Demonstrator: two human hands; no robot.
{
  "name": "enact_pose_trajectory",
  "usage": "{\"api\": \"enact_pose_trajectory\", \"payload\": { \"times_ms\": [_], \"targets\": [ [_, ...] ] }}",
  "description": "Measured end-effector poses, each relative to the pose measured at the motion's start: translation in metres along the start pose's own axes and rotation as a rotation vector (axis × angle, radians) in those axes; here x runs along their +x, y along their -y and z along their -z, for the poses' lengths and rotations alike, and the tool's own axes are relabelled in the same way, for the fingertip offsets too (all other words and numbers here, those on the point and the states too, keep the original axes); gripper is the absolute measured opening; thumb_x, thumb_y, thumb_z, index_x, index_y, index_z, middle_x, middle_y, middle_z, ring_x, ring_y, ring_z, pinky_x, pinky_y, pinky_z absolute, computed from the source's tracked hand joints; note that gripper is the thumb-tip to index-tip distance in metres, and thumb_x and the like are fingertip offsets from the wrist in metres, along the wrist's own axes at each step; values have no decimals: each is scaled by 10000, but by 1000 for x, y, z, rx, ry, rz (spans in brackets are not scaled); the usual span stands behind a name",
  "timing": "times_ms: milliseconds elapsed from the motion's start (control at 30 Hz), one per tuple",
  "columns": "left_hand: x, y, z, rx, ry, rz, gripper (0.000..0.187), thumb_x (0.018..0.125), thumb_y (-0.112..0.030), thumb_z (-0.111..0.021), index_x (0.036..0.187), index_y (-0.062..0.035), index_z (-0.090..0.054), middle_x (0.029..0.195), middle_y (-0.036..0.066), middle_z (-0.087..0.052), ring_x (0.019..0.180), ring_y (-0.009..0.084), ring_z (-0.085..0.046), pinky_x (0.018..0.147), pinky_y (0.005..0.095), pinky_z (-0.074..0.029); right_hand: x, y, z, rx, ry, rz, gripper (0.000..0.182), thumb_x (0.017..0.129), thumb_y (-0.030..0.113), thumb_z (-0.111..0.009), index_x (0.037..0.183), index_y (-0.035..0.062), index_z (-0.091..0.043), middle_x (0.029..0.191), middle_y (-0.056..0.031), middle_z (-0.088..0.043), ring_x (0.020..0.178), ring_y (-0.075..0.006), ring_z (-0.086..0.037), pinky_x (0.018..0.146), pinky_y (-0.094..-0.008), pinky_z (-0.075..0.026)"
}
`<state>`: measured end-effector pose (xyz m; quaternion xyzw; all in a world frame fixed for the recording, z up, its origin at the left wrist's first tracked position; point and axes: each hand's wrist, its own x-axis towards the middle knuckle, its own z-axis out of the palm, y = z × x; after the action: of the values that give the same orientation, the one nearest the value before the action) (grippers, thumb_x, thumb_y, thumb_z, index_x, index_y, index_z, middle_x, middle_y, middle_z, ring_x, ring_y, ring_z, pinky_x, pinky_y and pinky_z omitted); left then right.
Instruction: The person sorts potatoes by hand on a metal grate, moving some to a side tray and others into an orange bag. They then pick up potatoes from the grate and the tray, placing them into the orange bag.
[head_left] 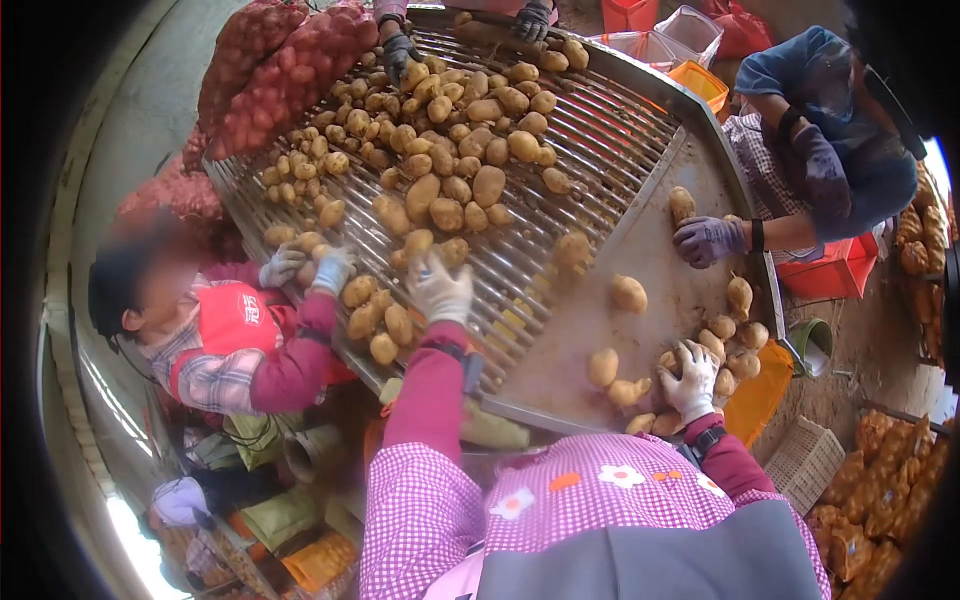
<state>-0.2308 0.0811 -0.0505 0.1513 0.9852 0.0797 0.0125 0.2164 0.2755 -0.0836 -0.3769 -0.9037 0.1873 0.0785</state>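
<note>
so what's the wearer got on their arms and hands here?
Both hands are in pale knit work gloves: the left hand and the right hand. Sleeves are dark maroon-red, snug to the wrist. A dark band, possibly a watch, sits on each wrist. Over the upper arms and chest is a pink-and-white checked smock with flower patches.

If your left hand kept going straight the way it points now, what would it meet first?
Probably the tan potato just beyond the white-gloved left hand on the metal roller bars; depth is hard to judge.
</note>
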Motion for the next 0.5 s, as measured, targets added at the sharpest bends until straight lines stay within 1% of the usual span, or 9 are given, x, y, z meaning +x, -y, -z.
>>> {"api": "enact_pose_trajectory", "payload": {
  "times_ms": [33,67,133,233,267,333,400,467,500],
  "targets": [
    [22,10,4,64,-3,36,887,867,-516,-779,1565,-93,-433,1663,164,-348,1562,292,-281,1300,492,-165,1,-1,-1,-1,-9,1,600,764,359,-842,1286,106,-688,1320,-130,-652,1271,-362,-568,1126,-532,-364],
    [44,27,-5,101,-37,31,886,860,-529,-776,1555,-92,-442,1649,142,-385,1556,291,-297,1282,509,-182,4,-1,-2,5,-17,7,596,763,357,-842,1282,107,-690,1313,-129,-656,1265,-363,-572,1124,-530,-367],
    [73,44,-11,73,-28,34,834,848,-550,-778,1513,-131,-498,1569,141,-491,1496,325,-391,1238,515,-272,4,-2,-1,13,-21,19,588,760,351,-844,1274,107,-694,1298,-128,-665,1254,-365,-579,1120,-526,-373],
    [92,42,-9,-43,85,79,782,833,-590,-776,1458,-175,-556,1463,153,-581,1408,338,-492,1166,513,-383,6,-2,-4,1,-53,35,587,738,339,-857,1249,97,-703,1284,-146,-673,1227,-371,-599,1109,-520,-385],
    [92,35,-11,57,58,46,722,838,-664,-726,1369,-185,-625,1364,153,-640,1319,339,-562,1090,490,-463,5,-4,-6,-1,-56,40,589,733,337,-859,1247,94,-703,1284,-150,-673,1224,-372,-601,1108,-519,-386],
    [70,6,-3,196,177,-60,666,884,-687,-648,1300,-168,-662,1310,145,-668,1291,335,-577,1056,520,-469,6,-5,-9,-16,-64,45,609,710,306,-872,1251,86,-701,1276,-152,-678,1225,-375,-604,1097,-520,-400],
    [28,-25,-5,222,183,-37,619,930,-682,-574,1260,-170,-685,1274,134,-689,1269,316,-593,1016,554,-469,6,-8,-13,3,-76,55,609,706,295,-875,1250,83,-701,1272,-153,-679,1224,-374,-605,1090,-516,-409],
    [-11,-35,-24,127,195,-91,540,939,-599,-625,1256,-167,-683,1263,125,-697,1273,299,-594,975,584,-468,4,-10,-17,-28,-90,36,600,718,244,-864,1269,86,-687,1266,-164,-680,1225,-383,-609,1089,-515,-417],
    [-35,-35,-27,25,214,-199,536,919,-571,-670,1251,-150,-682,1289,137,-682,1277,300,-590,1004,579,-463,3,-12,-21,-31,-103,41,602,714,272,-868,1259,84,-694,1258,-158,-684,1215,-378,-612,1087,-516,-415]
  ]
}}
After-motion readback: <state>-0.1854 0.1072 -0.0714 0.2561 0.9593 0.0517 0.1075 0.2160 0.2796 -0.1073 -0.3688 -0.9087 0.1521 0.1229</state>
